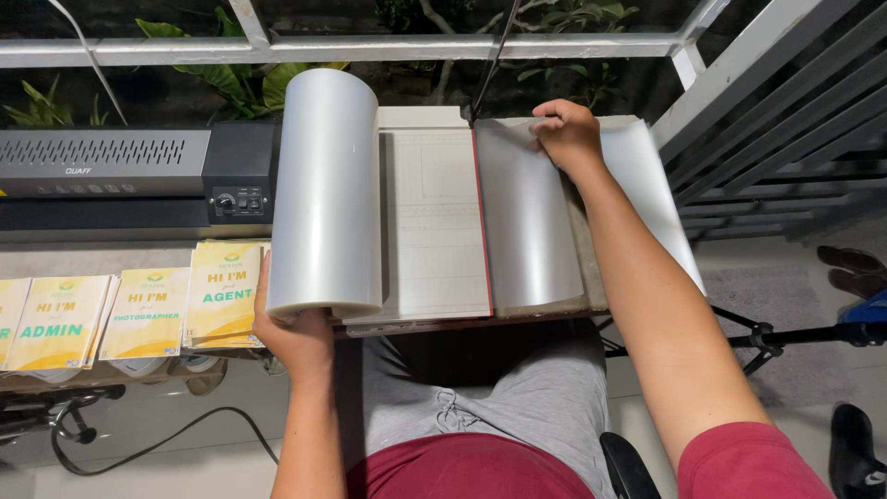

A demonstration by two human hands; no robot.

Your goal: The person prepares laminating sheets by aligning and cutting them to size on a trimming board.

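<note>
My left hand [294, 338] grips the near end of a big roll of clear plastic film [325, 189] that lies on the left side of a paper cutter board [434, 226]. The film's loose sheet [531, 222] runs to the right over the board and past the red cutting edge [481, 222]. My right hand [565, 134] pinches the sheet's far edge, fingers curled on it. The cutter's blade arm [492, 55] stands raised at the back of the board.
A grey and black laminator [129, 176] sits at the back left. Stacks of yellow printed cards [148, 312] lie along the table's front left. A window frame with plants is behind. Metal bars and a mat with shoes are on the right. Cables lie on the floor.
</note>
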